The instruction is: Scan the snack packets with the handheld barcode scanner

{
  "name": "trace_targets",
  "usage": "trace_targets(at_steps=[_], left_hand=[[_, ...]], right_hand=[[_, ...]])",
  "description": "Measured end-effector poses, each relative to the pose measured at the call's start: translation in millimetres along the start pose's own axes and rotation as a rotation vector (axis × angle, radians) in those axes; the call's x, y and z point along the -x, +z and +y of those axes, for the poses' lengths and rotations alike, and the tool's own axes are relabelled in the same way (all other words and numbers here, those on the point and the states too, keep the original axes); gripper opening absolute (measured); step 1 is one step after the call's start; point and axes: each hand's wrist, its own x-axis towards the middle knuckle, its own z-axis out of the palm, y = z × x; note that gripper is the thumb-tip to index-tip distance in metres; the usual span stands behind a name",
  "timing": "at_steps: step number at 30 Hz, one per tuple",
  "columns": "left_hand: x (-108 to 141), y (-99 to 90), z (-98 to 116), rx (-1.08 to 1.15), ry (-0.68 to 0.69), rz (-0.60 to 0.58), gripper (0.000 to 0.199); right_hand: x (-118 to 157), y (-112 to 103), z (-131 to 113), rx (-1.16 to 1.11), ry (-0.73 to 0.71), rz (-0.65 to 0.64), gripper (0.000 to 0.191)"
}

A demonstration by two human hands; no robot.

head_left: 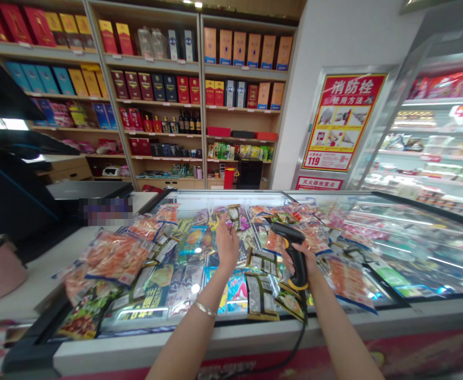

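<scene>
My right hand (303,258) is wrapped round the grip of a black and yellow barcode scanner (295,253), whose cable hangs down over the freezer's front edge. To its left, my left hand (227,245) reaches out above the glass top, with its fingertips by a small gold-edged packet (234,215); whether they touch it is unclear. More gold-edged packets (261,295) lie just below and between the hands. Clear bags of orange-pink food rest on the glass at the left (116,256) and at the right (348,279).
A chest freezer (144,345) with a glass top spans the front. At the left are a counter (49,264), a pink container (0,272) and a dark monitor. Shelves of boxes (156,100) stand behind; a lit display fridge (433,142) is at the right.
</scene>
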Motion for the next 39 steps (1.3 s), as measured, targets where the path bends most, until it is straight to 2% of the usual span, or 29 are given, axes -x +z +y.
trace_targets(at_steps=[5, 8, 10, 13, 15, 18, 25, 29, 33, 37, 39], left_hand=[[0.5, -2.5, 0.6, 0.016, -0.007, -0.014, 0.047], [0.2, -18.2, 5.1, 0.035, -0.032, 0.015, 0.044], [0.1, -37.0, 8.5, 0.045, -0.048, 0.057, 0.042], [1.4, -76.0, 11.4, 0.032, -0.029, 0.100, 0.039], [2.6, -106.3, 10.4, 0.004, -0.001, 0.133, 0.037], [2.5, -153.3, 3.4, -0.055, 0.021, 0.195, 0.035], [-5.2, -254.7, -28.5, -0.260, 0.010, 0.383, 0.033], [-2.3, -295.6, -54.4, -0.279, -0.080, 0.499, 0.040], [11.0, -312.9, -82.0, -0.285, -0.178, 0.518, 0.048], [22.3, -311.9, -102.4, -0.577, -0.317, 0.480, 0.041], [24.4, -308.8, -108.6, -0.655, -0.363, 0.467, 0.040]], right_hand=[[4.2, 3.4, -2.0, 0.023, -0.038, 0.064, 0.029], [8.6, 10.5, -12.3, 0.005, -0.075, 0.084, 0.026], [11.3, 17.5, -22.8, 0.014, -0.090, 0.092, 0.024], [14.1, 34.3, -37.2, 0.049, -0.114, 0.086, 0.024], [14.2, 51.1, -40.8, 0.059, -0.134, 0.068, 0.024], [9.4, 83.8, -33.9, 0.033, -0.154, 0.021, 0.024], [-22.6, 170.5, 16.3, -0.083, -0.083, -0.162, 0.023], [-43.5, 210.5, 51.8, -0.153, -0.017, -0.273, 0.023], [-60.1, 235.0, 94.7, -0.260, 0.041, -0.366, 0.022], [-69.1, 243.2, 139.1, -0.338, 0.106, -0.375, 0.021], [-70.9, 242.5, 155.1, -0.341, 0.142, -0.355, 0.020]])
